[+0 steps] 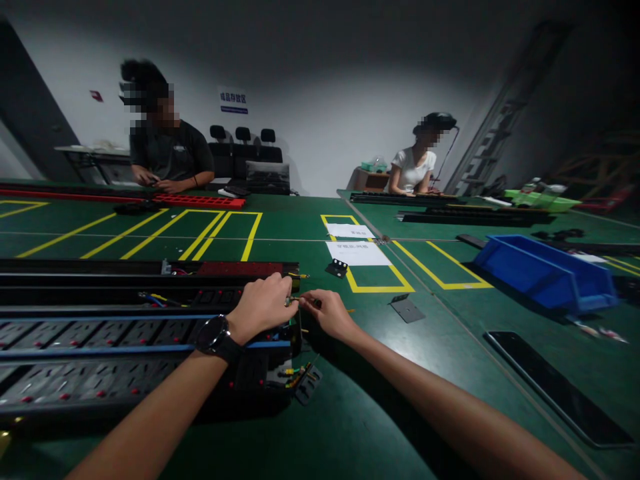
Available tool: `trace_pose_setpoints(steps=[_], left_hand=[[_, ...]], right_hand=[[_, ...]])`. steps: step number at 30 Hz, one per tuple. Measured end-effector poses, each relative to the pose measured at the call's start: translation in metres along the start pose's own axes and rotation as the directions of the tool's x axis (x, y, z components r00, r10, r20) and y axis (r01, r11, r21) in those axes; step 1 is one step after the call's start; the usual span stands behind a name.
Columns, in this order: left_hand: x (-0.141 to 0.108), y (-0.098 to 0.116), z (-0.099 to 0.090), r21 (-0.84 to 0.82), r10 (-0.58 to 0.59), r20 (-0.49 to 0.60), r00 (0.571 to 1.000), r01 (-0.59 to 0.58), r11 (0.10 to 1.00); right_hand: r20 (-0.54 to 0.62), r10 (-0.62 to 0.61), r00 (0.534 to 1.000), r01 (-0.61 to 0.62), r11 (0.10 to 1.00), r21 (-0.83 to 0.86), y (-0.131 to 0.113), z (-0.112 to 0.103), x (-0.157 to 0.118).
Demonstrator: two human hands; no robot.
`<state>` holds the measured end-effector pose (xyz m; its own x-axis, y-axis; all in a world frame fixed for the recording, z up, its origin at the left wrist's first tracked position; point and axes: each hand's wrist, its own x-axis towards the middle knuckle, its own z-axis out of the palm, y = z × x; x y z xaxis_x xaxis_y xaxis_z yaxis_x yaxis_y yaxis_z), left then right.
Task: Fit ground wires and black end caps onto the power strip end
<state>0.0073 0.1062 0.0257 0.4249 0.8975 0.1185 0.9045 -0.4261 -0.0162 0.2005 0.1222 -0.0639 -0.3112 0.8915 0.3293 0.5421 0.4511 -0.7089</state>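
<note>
Several long black power strips [95, 333] with rows of sockets and red dots lie side by side on the left of the table. My left hand [263, 307], with a black watch on the wrist, is curled over the right end of one strip. Its fingertips close on something small that I cannot make out. Just right of that end, my right hand [325, 312] pinches a small thin piece, mostly hidden by the fingers. Both hands' fingertips nearly meet. Loose coloured wires and a tilted black end piece [308, 383] hang from the nearest strip's end.
Black brackets [407, 309] and white paper sheets [359, 253] lie on the green table [370, 387]. On the right are a blue bin [547, 273] and a phone [555, 387]. Two people [170, 157] sit across the table, near red strips [200, 200] and black strips [475, 216].
</note>
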Motion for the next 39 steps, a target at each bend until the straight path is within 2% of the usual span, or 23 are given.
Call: trace_pose_setpoints(steps=[6, 11, 17, 24, 27, 29, 31, 34, 36, 39], left_hand=[[0.0, 0.008, -0.011, 0.004, -0.075, 0.103, 0.992, 0.075, 0.997], [0.0, 0.009, -0.013, -0.053, -0.098, 0.13, 0.987, 0.105, 0.993], [-0.001, 0.01, -0.013, -0.036, -0.088, 0.128, 0.988, 0.094, 0.995], [-0.002, 0.009, -0.011, -0.028, -0.074, 0.114, 0.991, 0.078, 0.997], [-0.002, 0.009, -0.01, -0.021, -0.065, 0.108, 0.992, 0.068, 0.997], [-0.001, 0.008, -0.008, -0.013, -0.057, 0.1, 0.993, 0.058, 0.998], [-0.001, 0.007, -0.006, -0.01, -0.052, 0.09, 0.995, 0.053, 0.999], [-0.001, 0.006, -0.004, -0.012, -0.047, 0.086, 0.995, 0.048, 0.999], [-0.001, 0.006, -0.004, -0.015, -0.041, 0.084, 0.996, 0.043, 0.999], [-0.002, 0.006, -0.005, -0.031, -0.043, 0.084, 0.996, 0.046, 0.998]], right_hand=[[0.019, 0.008, 1.0, -0.009, 1.0, 0.017, -0.009, -0.002, -0.002], [0.026, 0.012, 1.0, -0.012, 1.0, 0.005, -0.01, -0.004, -0.003], [0.022, 0.023, 0.999, -0.024, 0.999, 0.039, -0.011, -0.004, -0.004], [-0.125, 0.083, 0.989, -0.062, 0.985, 0.164, -0.015, -0.001, -0.01], [-0.154, 0.149, 0.977, -0.106, 0.961, 0.255, -0.021, -0.013, -0.008], [-0.152, 0.168, 0.974, -0.125, 0.959, 0.253, -0.026, -0.032, -0.003], [-0.101, 0.131, 0.986, -0.117, 0.984, 0.132, -0.029, -0.057, 0.003], [0.081, 0.075, 0.994, -0.059, 0.981, -0.184, -0.03, -0.095, 0.01], [0.155, 0.123, 0.98, -0.044, 0.9, -0.434, -0.025, -0.115, 0.012], [0.146, 0.267, 0.953, -0.091, 0.71, -0.698, -0.014, -0.139, 0.011]])
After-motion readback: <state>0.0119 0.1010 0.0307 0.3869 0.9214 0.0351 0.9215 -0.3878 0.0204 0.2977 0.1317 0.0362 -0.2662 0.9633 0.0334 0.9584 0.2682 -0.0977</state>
